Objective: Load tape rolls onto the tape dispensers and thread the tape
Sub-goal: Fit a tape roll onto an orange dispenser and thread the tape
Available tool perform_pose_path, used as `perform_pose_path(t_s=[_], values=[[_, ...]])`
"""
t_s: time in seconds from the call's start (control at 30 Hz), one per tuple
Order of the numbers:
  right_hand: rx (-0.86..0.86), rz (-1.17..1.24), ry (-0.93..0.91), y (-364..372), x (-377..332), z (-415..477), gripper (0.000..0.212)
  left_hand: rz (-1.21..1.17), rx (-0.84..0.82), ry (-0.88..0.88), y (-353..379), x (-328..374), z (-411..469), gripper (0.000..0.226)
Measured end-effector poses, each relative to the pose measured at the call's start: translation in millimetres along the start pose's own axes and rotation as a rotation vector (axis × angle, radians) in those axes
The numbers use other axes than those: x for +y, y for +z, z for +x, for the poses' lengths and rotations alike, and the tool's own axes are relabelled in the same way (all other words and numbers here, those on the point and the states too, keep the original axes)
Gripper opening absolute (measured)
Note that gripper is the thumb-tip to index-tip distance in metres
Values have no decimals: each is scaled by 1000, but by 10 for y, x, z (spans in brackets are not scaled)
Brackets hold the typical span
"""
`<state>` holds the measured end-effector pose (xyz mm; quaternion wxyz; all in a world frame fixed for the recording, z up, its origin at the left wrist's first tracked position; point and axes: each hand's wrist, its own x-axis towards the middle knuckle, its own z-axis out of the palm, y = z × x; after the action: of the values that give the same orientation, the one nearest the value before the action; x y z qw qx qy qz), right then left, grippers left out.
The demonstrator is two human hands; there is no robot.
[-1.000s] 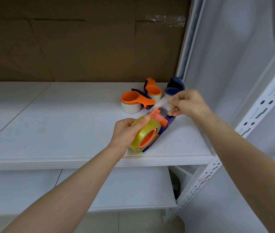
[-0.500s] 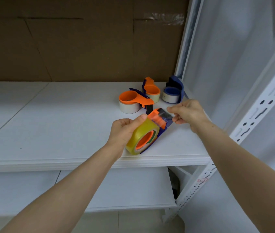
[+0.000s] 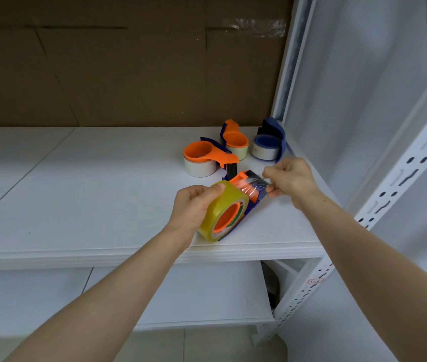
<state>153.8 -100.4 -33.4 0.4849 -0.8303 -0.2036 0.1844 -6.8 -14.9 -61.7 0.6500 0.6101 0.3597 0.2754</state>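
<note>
Gripping the yellowish tape roll [image 3: 221, 208] on its dispenser [image 3: 249, 197], left hand [image 3: 194, 207] is wrapped around it. Right hand [image 3: 292, 182] pinches the tape end [image 3: 257, 184].

On the shelf [image 3: 102, 192], three dispensers [image 3: 234, 142] stand behind the held dispenser [image 3: 242, 178]

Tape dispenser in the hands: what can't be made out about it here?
Head view only:
- Cutter edge of the tape dispenser: covered by crinkled tape and the right hand.
- Far side of the tape roll: behind the left hand.
- Print on the roll's core: too small to read.
</note>
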Motion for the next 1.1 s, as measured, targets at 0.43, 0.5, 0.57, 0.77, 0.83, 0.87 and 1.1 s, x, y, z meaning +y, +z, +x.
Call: perform_pose_path(t_s=[0.43, 0.5, 0.57, 0.77, 0.83, 0.87, 1.1], values=[[40, -369, -152, 51, 68, 67, 27, 78, 44, 78, 86, -58, 46, 27], [53, -403, -196, 80, 96, 76, 22, 87, 55, 91, 86, -72, 70, 30], [69, -421, -262, 114, 131, 84, 11, 110, 66, 115, 84, -83, 93, 37], [112, -434, -347, 199, 209, 118, 11, 155, 46, 194, 76, -88, 94, 56], [118, -407, -372, 215, 211, 123, 13, 183, 37, 210, 66, -85, 98, 59], [120, -391, -382, 223, 207, 128, 13, 197, 35, 222, 57, -83, 102, 59], [113, -331, -455, 257, 150, 125, 9, 388, 60, 356, 63, -89, 90, 59]])
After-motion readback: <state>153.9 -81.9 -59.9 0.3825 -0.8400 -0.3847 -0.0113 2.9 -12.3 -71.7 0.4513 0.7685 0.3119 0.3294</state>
